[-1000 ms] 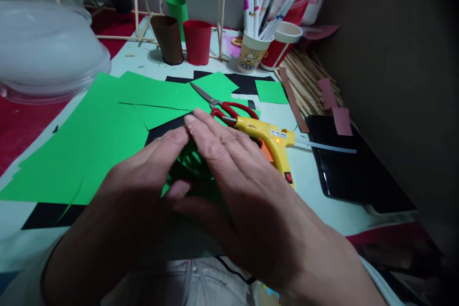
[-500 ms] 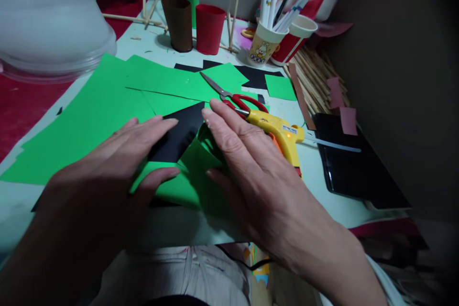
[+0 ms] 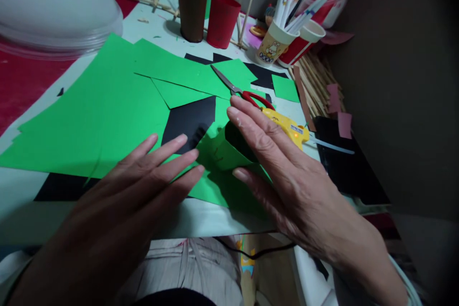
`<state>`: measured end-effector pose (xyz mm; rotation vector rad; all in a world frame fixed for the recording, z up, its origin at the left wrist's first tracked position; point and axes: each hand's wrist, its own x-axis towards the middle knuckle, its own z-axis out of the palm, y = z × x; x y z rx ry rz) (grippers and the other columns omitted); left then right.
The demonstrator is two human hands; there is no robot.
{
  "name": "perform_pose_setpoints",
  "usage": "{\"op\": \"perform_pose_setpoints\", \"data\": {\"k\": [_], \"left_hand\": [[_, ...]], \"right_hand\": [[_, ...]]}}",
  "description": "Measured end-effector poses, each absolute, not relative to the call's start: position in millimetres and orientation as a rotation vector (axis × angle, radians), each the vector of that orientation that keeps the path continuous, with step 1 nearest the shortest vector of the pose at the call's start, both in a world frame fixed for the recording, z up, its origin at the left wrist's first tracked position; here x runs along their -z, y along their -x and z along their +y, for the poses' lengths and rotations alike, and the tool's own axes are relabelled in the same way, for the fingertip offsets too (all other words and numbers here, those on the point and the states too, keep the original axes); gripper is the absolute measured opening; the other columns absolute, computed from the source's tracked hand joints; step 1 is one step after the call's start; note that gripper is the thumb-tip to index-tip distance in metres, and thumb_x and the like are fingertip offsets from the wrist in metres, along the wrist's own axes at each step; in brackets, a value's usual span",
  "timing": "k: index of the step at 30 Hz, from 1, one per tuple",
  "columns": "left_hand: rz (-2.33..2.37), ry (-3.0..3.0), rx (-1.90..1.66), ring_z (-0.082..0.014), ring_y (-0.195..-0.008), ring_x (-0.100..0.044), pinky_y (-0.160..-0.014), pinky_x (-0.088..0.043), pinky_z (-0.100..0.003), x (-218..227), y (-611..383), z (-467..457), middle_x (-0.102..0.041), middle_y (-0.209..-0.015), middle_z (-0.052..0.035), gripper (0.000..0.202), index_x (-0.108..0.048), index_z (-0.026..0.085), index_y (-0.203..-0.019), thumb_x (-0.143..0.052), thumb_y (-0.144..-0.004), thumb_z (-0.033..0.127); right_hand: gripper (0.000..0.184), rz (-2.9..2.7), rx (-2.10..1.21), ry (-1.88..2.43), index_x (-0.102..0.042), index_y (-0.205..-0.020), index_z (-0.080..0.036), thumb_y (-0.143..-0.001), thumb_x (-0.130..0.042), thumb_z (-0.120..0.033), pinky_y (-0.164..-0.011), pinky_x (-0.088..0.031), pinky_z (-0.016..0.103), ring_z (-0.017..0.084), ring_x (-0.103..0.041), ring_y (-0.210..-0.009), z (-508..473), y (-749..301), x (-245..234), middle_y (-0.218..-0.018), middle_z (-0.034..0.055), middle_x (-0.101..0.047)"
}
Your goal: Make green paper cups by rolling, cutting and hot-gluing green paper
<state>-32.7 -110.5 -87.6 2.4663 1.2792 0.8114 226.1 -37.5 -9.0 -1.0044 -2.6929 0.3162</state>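
Left hand (image 3: 134, 201) has fanned flatter since the earlier frame, its grip wide, holding nothing; green paper tube (image 3: 229, 157) sits just right of it. My right hand (image 3: 290, 177), nearer, arches half-open over it; firm hold, long axis: cannot tell.

L hand (image 3: 147, 181) palm-down, fanned, R hand (image 3: 283, 167) cupped inward

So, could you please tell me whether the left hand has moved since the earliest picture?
Yes: judged against the scissors, the left hand has moved leftward and back toward the person.
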Motion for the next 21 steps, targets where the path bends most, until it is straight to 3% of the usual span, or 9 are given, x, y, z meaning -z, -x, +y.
{"op": "perform_pose_setpoints", "data": {"k": [3,7,11,17,20,21], "left_hand": [[1.294,-2.486,-0.713,-0.0277,-0.158,-0.036,-0.134,-0.023,-0.057,92,34,-110,-0.050,-0.163,0.0061,0.059,-0.034,0.037,-0.162,-0.033,-0.105,0.023],[1.230,-2.585,-0.729,-0.0297,-0.157,-0.036,-0.134,-0.019,-0.058,103,42,-101,-0.055,-0.160,0.0008,0.061,-0.037,0.030,-0.161,-0.038,-0.101,0.025],[1.079,-2.687,-0.918,-0.0339,-0.153,-0.044,-0.133,-0.023,-0.060,111,47,-93,-0.056,-0.158,-0.0039,0.062,-0.043,0.027,-0.159,-0.044,-0.096,0.027],[1.158,-2.642,-0.838,-0.0330,-0.156,-0.038,-0.133,-0.021,-0.063,101,41,-96,-0.046,-0.166,-0.0001,0.063,-0.042,0.031,-0.159,-0.043,-0.097,0.019],[1.198,-2.561,-0.917,-0.0342,-0.155,-0.039,-0.131,-0.023,-0.063,96,41,-96,-0.049,-0.164,0.0033,0.057,-0.048,0.037,-0.154,-0.045,-0.100,0.023],[1.223,-2.515,-0.943,-0.0318,-0.153,-0.043,-0.132,-0.025,-0.059,94,41,-95,-0.052,-0.161,0.0063,0.053,-0.052,0.041,-0.151,-0.047,-0.101,0.026]], "right_hand": [[0.059,-2.695,-0.337,1.063,-0.022,-0.166,-0.023,-0.110,-0.040,-0.027,-0.132,-0.027,0.040,0.018,-0.020,-0.162,-40,-226,7,-0.176,0.0065,-0.023],[0.057,-2.700,-0.354,1.054,-0.027,-0.164,-0.014,-0.110,-0.041,-0.026,-0.132,-0.026,0.038,0.018,-0.019,-0.163,-42,-224,4,-0.176,0.0110,-0.023],[0.056,-2.707,-0.339,1.071,-0.027,-0.164,-0.015,-0.111,-0.040,-0.026,-0.131,-0.030,0.041,0.017,-0.021,-0.162,-44,-223,3,-0.176,0.0114,-0.022],[0.056,-2.654,-0.353,1.124,-0.028,-0.165,-0.024,-0.110,-0.040,-0.027,-0.131,-0.029,0.045,0.022,-0.021,-0.162,-44,-221,6,-0.176,0.0040,-0.023],[0.055,-2.650,-0.362,1.114,-0.030,-0.164,-0.017,-0.110,-0.039,-0.022,-0.132,-0.027,0.040,0.019,-0.022,-0.162,-45,-220,7,-0.176,0.0054,-0.023],[0.055,-2.645,-0.361,1.103,-0.031,-0.164,-0.014,-0.110,-0.038,-0.020,-0.132,-0.027,0.038,0.018,-0.023,-0.162,-45,-220,7,-0.176,0.0062,-0.024]]}}
